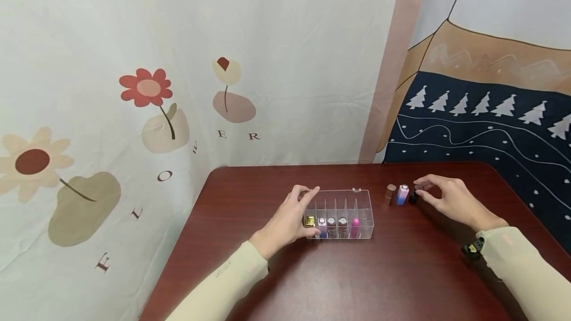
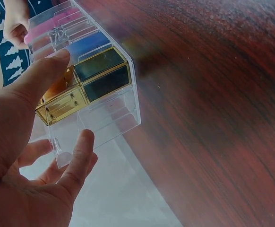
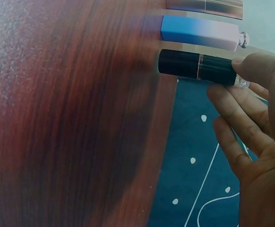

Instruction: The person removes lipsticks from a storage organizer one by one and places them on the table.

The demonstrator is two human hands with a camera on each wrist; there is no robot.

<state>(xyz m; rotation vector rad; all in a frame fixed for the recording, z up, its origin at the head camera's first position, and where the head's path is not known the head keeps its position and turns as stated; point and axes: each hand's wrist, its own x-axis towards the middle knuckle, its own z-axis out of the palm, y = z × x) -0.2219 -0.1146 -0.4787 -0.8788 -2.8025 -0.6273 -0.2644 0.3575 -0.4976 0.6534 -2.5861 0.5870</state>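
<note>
My left hand [image 1: 290,217] grips the left end of a clear divided box [image 1: 367,222], the thumb in front and the fingers around the side. Inside stand several lipsticks: a gold and black one [image 2: 102,71] at the left, a pink-and-blue one [image 1: 322,227], two silver-topped ones and a pink one [image 1: 355,228]. On the table to the right, my right hand [image 1: 455,204] pinches the top of a black lipstick [image 3: 180,63] between thumb and fingers. Close by it stand a pink-to-blue lipstick [image 3: 199,32] and a brown-gold lipstick [image 1: 390,194].
The dark red wooden table [image 1: 357,276] carries everything. Its right edge runs near my right hand. Behind it hang a pale flower-print cloth [image 1: 290,63] and a dark blue tree-print cloth [image 1: 482,128]. A dark band [image 1: 474,249] sits on my right wrist.
</note>
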